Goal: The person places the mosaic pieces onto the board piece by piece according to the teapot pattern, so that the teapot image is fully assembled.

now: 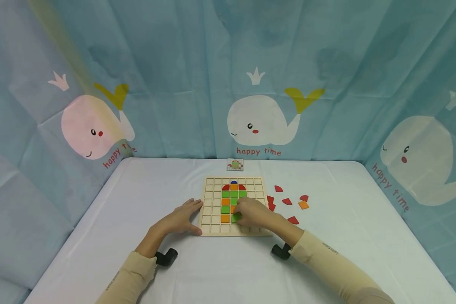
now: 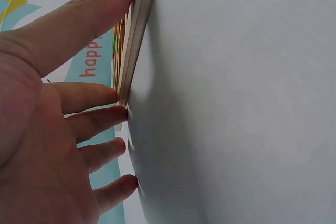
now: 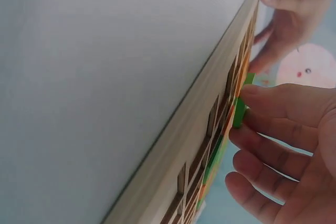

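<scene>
A wooden grid board (image 1: 212,198) lies on the table, its middle columns filled with green, orange, red and blue tiles. My left hand (image 1: 182,217) is spread at the board's left side, thumb and fingers extended. In the left wrist view the thumb (image 2: 79,24) touches the board's edge (image 2: 137,30). Over the lower middle of the grid, my right hand (image 1: 252,212) pinches a green square tile (image 3: 240,112) between thumb and fingers. That tile stands tilted at the board's surface in the right wrist view, and the fingers hide part of the pattern.
Right of the board lie several loose red quarter-round tiles (image 1: 293,220) and an orange square tile (image 1: 303,204). A small picture card (image 1: 235,164) lies behind the board. White cloth (image 1: 228,270) covers the table, and a blue whale-print curtain (image 1: 175,84) hangs around it.
</scene>
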Demonstrator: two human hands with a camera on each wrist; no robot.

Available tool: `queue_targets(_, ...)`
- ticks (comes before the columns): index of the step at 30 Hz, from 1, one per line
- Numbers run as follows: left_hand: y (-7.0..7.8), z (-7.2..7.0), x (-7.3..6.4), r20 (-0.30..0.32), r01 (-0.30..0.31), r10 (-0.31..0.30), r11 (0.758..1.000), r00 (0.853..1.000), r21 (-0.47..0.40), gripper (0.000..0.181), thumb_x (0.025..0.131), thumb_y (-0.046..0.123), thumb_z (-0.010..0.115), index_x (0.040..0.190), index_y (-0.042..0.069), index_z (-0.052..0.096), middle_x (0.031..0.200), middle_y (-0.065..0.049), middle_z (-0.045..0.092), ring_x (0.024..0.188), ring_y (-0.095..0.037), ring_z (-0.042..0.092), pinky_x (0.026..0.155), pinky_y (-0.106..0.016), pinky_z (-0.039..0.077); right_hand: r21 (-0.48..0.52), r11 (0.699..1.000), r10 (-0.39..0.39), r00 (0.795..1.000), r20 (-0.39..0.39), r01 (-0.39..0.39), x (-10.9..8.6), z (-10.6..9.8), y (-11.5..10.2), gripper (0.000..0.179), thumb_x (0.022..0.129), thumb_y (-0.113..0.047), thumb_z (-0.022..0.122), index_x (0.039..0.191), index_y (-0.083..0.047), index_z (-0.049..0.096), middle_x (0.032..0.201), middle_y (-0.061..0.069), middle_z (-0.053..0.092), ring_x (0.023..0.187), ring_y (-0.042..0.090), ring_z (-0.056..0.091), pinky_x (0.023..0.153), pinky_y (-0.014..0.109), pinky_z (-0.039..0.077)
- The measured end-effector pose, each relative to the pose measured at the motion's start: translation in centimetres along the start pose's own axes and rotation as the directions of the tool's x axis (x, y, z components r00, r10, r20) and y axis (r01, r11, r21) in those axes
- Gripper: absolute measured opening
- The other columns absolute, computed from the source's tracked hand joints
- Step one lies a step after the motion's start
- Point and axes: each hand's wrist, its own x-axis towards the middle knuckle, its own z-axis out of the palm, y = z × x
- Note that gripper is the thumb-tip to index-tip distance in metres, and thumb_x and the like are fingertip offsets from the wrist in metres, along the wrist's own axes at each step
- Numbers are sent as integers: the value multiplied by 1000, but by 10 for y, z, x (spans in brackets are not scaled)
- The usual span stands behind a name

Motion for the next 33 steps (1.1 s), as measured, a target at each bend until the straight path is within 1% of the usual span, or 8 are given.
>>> queue_targets(10,0,0,1,21,9,-9,1000,1000,9,99,70,29,87,149,0,36,158,-18,31,149,-40,20,117,-63,20,-2,1000,-22,1000,1,22,2,2,-5,20,83,-16,76,102,-11,77,91,-2,66,84,11,54,83,25,52)
queue_targets(17,0,1,1,25,7,-7,1000,1000,3,99,70,29,86,150,1,35,159,-17,30,149,-40,19,117,-62,19,15,1000,5,1000,15,-5,2,1,-7,19,84,-15,76,102,-10,78,92,-1,67,83,11,56,83,26,53)
queue_targets(19,0,2,1,25,6,-6,1000,1000,2,99,71,29,86,150,1,34,159,-17,30,149,-41,19,117,-63,20,15,1000,-1,1000,13,1,3,2,-7,18,84,-14,75,101,-10,78,91,0,68,82,11,55,81,25,53)
queue_targets(23,-1,2,3,29,8,-8,1000,1000,14,99,71,31,86,150,1,34,159,-17,29,149,-40,19,117,-62,20,7,998,-55,998,1,55,3,2,-2,17,86,-16,73,100,-9,78,88,0,66,78,10,52,75,23,50)
queue_targets(26,-1,1,4,29,12,-13,1000,1000,23,99,71,32,86,150,2,34,159,-17,29,149,-40,19,117,-62,20,24,996,-89,996,-3,89,3,2,2,18,86,-18,73,100,-9,77,89,0,65,79,10,51,75,23,49)
queue_targets(28,-1,0,4,28,11,-12,1000,1000,27,99,71,32,86,150,2,34,159,-17,29,149,-40,19,117,-62,21,48,994,-97,995,-3,97,2,1,5,19,86,-20,73,101,-9,77,91,0,65,81,10,51,75,23,49)
queue_targets(31,-1,0,4,24,12,-12,1000,1000,26,99,71,31,86,150,2,35,159,-17,30,149,-40,20,116,-62,21,93,993,-77,997,2,76,-1,0,9,21,87,-22,72,104,-10,76,94,-1,65,82,9,51,76,22,49)
queue_targets(33,-1,0,5,22,9,-9,1000,1000,25,98,70,30,86,149,1,35,158,-17,30,149,-40,20,116,-63,22,129,991,-44,999,-2,44,-4,-2,13,23,88,-23,71,106,-10,76,95,-1,66,82,9,52,77,23,50)
